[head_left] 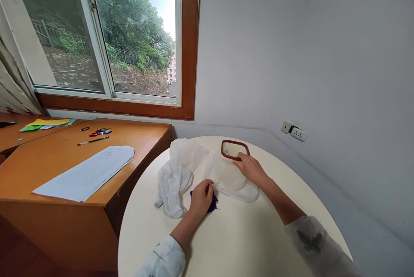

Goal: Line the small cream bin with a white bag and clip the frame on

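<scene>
My right hand [250, 168] grips the near edge of a brown frame with rounded corners [235, 142], held over a sheer white plastic bag [247, 191] on the round table. The fingers of my left hand [202, 197] are closed over a small piece of dark purple cloth [213, 203] with a frayed edge; the hand hides much of it. Just left of that hand lies a crumpled white plastic bag [173, 186], with a flatter part spreading toward the back.
The cream round table [252, 242] stands against the wall. To the left is a wooden desk [142, 132] bearing paper sheets [93, 169], a pen [93, 140], keys [101, 131] and coloured papers [48, 123]. A power socket [299, 133] is on the wall.
</scene>
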Available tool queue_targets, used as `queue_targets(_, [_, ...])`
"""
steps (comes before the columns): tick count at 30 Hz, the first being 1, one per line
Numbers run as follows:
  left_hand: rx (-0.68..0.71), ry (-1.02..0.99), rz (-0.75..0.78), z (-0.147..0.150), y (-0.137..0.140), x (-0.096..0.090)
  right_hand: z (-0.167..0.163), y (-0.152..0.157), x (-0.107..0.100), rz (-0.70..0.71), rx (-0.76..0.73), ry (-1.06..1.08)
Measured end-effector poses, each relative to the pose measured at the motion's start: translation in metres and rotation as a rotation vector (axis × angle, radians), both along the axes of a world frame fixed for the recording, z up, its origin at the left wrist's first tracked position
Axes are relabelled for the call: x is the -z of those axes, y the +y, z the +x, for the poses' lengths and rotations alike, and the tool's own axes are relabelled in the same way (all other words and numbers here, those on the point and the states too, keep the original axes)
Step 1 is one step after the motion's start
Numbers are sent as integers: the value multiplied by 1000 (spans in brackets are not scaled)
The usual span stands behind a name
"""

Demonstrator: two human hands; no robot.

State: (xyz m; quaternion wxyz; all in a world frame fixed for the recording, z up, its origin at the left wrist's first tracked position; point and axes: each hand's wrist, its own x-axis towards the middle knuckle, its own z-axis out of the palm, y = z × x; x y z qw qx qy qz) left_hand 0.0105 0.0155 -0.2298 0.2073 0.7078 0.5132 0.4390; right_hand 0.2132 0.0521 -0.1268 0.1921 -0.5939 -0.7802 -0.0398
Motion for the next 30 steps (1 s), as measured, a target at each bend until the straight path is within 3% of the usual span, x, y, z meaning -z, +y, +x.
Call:
queue_targets(3, [5,-44,52,1,-3,-7,10,-23,-2,-45,-52,87])
queue_targets(7, [111,-122,94,5,-2,-4,18,-54,-6,-124,-67,208])
queue_targets(16, [368,-213,-46,8,0,5,22,-99,-11,-334,-158,536])
queue_targets(23, [518,-299,-100,13,-9,2,25,-110,-17,-321,-257,627])
queue_targets(30, [553,-365,-139,17,-14,-5,19,-110,-21,-264,-367,512])
